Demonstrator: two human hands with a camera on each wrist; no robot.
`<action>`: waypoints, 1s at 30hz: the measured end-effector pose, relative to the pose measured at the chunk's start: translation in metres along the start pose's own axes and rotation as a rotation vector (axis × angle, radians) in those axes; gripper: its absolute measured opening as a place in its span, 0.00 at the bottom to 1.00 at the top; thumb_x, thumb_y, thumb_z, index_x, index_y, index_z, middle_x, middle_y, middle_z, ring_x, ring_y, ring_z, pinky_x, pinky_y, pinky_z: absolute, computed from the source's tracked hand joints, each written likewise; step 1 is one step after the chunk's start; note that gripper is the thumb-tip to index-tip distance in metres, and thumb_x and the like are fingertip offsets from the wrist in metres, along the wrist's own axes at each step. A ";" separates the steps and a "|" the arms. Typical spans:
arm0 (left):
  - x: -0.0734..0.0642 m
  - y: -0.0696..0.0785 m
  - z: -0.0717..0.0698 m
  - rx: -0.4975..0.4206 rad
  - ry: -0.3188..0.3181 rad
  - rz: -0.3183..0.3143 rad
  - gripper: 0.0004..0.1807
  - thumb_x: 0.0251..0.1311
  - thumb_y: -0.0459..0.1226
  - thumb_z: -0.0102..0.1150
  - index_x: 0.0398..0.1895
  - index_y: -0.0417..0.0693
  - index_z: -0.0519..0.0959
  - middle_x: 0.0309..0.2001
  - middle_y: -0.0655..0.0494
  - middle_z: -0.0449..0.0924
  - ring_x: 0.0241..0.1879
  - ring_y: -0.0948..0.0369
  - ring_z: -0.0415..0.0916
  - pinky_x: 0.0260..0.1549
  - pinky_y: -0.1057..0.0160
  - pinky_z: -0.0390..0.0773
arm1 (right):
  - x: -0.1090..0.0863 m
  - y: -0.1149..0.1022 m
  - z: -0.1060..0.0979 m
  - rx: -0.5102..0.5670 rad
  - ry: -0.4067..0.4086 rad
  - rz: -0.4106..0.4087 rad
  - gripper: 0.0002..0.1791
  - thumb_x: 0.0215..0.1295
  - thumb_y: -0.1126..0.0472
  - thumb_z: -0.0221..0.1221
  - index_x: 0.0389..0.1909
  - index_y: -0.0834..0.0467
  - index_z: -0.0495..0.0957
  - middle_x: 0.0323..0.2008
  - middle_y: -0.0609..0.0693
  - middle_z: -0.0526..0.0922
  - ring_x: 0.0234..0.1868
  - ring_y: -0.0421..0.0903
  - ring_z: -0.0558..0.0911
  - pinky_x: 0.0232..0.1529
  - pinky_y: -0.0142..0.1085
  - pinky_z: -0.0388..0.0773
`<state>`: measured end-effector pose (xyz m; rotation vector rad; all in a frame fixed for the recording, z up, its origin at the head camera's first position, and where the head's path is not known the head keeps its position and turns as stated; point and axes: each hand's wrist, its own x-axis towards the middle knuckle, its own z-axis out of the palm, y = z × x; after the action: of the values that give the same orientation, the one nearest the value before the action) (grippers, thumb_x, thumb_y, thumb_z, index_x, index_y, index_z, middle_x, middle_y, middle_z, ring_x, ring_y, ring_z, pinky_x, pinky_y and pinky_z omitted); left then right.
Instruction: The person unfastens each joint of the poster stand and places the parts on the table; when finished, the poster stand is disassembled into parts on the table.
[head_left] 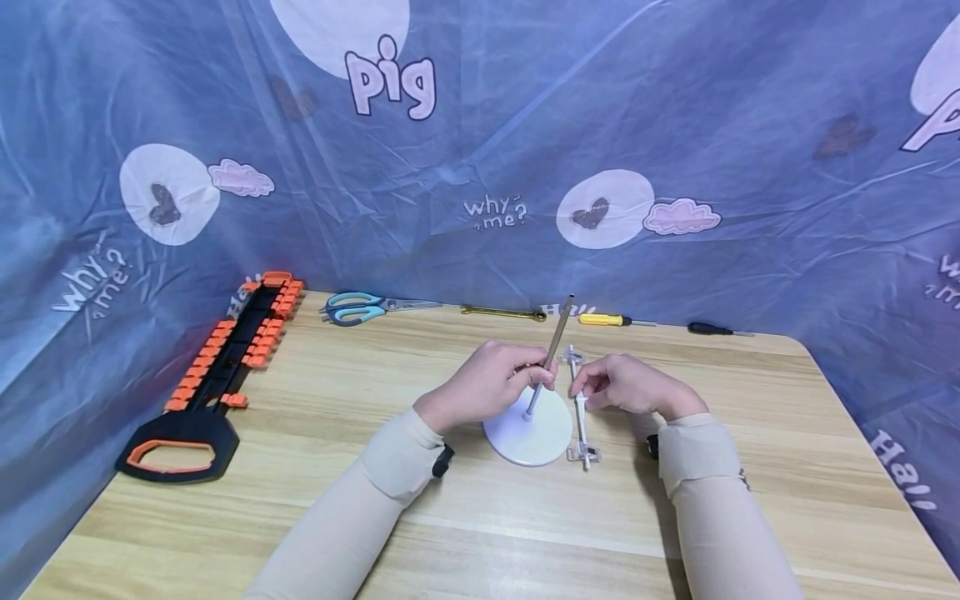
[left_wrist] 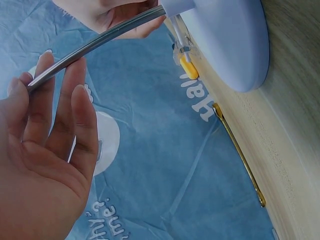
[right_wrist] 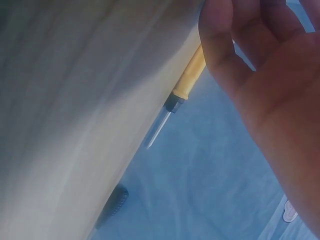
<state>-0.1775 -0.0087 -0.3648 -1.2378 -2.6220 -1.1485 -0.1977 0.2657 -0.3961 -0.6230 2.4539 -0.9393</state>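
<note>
My left hand [head_left: 498,383] pinches a slim metal rod [head_left: 557,336] between thumb and fingers. The rod rises at a tilt from a round white base [head_left: 528,442] on the table; the left wrist view shows the rod [left_wrist: 100,42] joined to the base's collar. To the right of the base is a white bar [head_left: 582,425] with clear plastic clips [head_left: 583,452] at both ends. My right hand [head_left: 630,385] grips this bar near its middle with thumb and fingertips. In the right wrist view, the fingertips of my right hand [right_wrist: 270,75] are cut off at the top.
Along the table's back edge lie blue-handled scissors [head_left: 356,308], a brass-coloured wrench [head_left: 502,312], a yellow-handled screwdriver [head_left: 603,320] and a black-handled screwdriver [head_left: 710,329]. A black rack with orange clips [head_left: 225,367] lies at the left. A blue printed cloth [head_left: 450,150] hangs behind.
</note>
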 end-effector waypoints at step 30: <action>0.000 0.000 0.001 -0.001 0.003 -0.003 0.09 0.78 0.40 0.59 0.37 0.53 0.86 0.37 0.60 0.90 0.35 0.66 0.80 0.39 0.67 0.77 | 0.000 -0.023 0.000 -0.117 0.169 -0.114 0.07 0.69 0.61 0.68 0.46 0.52 0.87 0.39 0.43 0.87 0.42 0.42 0.82 0.47 0.39 0.82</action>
<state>-0.1774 -0.0082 -0.3655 -1.2324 -2.6224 -1.1513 -0.1916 0.2504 -0.3800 -0.7585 2.6629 -0.9309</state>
